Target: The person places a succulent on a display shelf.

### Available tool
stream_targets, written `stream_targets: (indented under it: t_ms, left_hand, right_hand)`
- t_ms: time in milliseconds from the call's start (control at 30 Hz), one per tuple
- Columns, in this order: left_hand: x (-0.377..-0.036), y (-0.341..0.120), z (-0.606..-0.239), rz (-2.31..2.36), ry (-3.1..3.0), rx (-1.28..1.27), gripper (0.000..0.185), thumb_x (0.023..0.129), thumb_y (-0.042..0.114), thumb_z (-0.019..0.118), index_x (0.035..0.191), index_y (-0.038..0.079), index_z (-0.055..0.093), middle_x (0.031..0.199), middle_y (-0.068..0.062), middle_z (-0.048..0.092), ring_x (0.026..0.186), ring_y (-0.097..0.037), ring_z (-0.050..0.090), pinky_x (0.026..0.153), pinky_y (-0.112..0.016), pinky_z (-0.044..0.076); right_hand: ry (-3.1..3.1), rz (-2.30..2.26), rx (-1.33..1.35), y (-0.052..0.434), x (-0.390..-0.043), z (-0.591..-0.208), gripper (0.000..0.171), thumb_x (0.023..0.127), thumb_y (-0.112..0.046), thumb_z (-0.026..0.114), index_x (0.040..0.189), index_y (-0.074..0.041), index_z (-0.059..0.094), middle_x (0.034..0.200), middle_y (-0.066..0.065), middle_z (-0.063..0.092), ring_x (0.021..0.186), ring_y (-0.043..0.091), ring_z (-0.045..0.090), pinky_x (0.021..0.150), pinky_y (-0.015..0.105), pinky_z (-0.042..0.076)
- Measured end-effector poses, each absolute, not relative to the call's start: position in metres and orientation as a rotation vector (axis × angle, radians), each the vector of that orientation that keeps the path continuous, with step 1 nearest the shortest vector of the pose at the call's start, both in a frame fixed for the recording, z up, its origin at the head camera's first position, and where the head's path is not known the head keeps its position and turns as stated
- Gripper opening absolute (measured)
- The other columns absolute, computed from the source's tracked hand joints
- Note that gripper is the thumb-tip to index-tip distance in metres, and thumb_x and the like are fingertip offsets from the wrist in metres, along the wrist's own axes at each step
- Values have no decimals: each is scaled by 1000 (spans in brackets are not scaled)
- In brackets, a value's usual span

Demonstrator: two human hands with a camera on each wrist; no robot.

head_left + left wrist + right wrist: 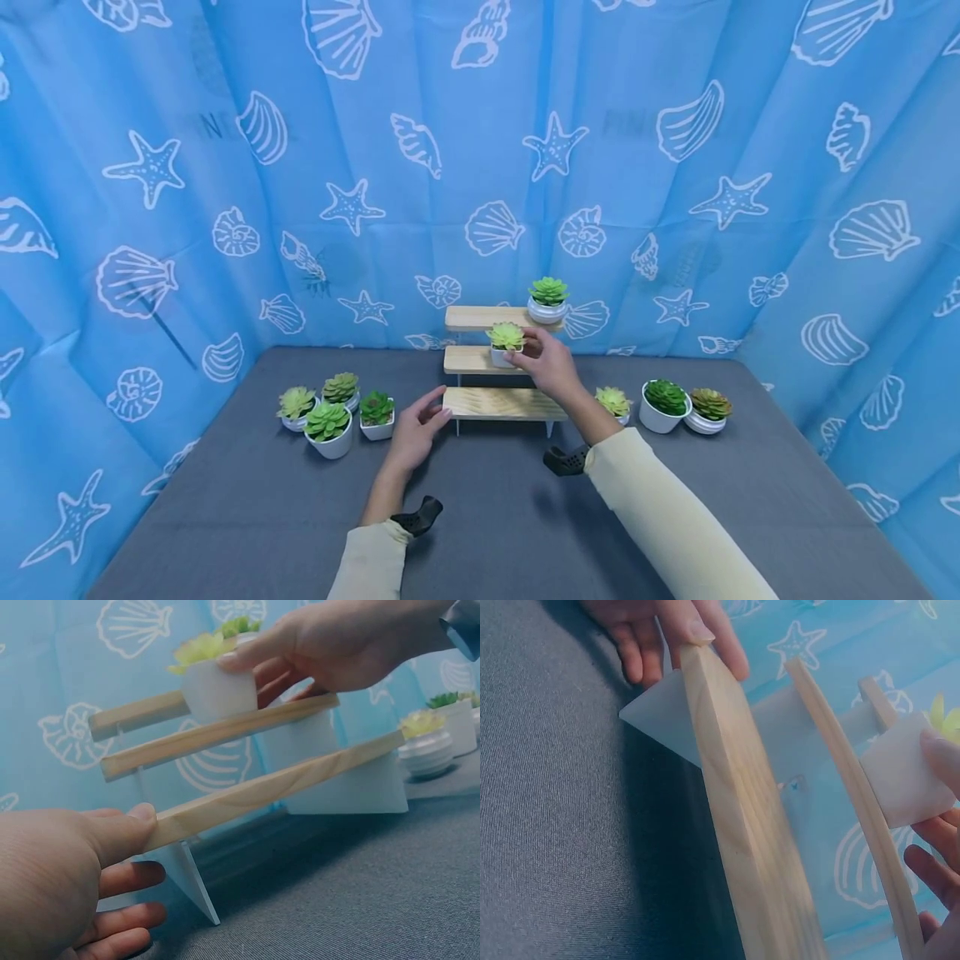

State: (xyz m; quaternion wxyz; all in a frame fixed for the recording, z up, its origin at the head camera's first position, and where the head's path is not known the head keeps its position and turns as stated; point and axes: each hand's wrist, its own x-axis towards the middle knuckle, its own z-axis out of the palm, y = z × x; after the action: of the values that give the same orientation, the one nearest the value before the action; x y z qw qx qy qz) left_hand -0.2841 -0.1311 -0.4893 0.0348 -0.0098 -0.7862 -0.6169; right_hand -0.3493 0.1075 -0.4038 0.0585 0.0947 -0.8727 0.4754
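A three-step wooden display stand point(510, 405) with pale side supports stands on the grey table. My left hand point(412, 435) pinches the left end of its lowest step between thumb and index finger; the other fingers hang loosely below, as the left wrist view shows. My right hand point(553, 365) grips a light-green potted succulent point(506, 338) by its white pot point(221, 688), thumb in front and fingers behind. The pot's base is right at the middle step point(847, 769), left of its centre. Another green succulent point(548, 295) in a round white pot sits at the right end of the top step.
Several potted succulents point(328, 425) cluster left of the stand. To its right are a yellow-green one point(613, 402), a dark-green one point(666, 403) and a reddish-green one point(709, 408). A blue shell-print curtain point(465, 167) hangs behind the grey table point(495, 517).
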Motion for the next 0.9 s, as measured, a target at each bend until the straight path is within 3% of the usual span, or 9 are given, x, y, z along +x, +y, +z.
stream_targets:
  t_ms: [300, 667, 900]
  left_hand:
    - [-284, -131, -489, -1895, -2432, -1, 45, 96, 27, 63, 140, 21, 54, 129, -10, 59, 116, -26, 54, 90, -45, 47]
    - [-285, -129, -490, -1879, -2431, -2, 47, 97, 28, 63, 141, 19, 53, 133, -9, 57, 118, -26, 53, 91, -46, 47]
    - [-285, -130, -492, -1875, -2427, -14, 47, 97, 27, 62, 142, 19, 53, 134, -10, 56, 119, -26, 53, 93, -47, 46]
  right_hand:
    - [-2595, 1518, 298, 107, -345, -406, 62, 89, -33, 73, 139, -7, 47, 137, 17, 53, 125, 30, 51, 97, 43, 46]
    - [-2528, 1412, 310, 112, -322, -402, 63, 89, -33, 72, 142, -12, 44, 135, 17, 54, 126, 31, 48, 100, 50, 40]
    - [-2472, 1451, 257, 122, -300, -403, 57, 94, -28, 67, 141, -6, 45, 138, 15, 51, 128, 32, 44, 100, 50, 39]
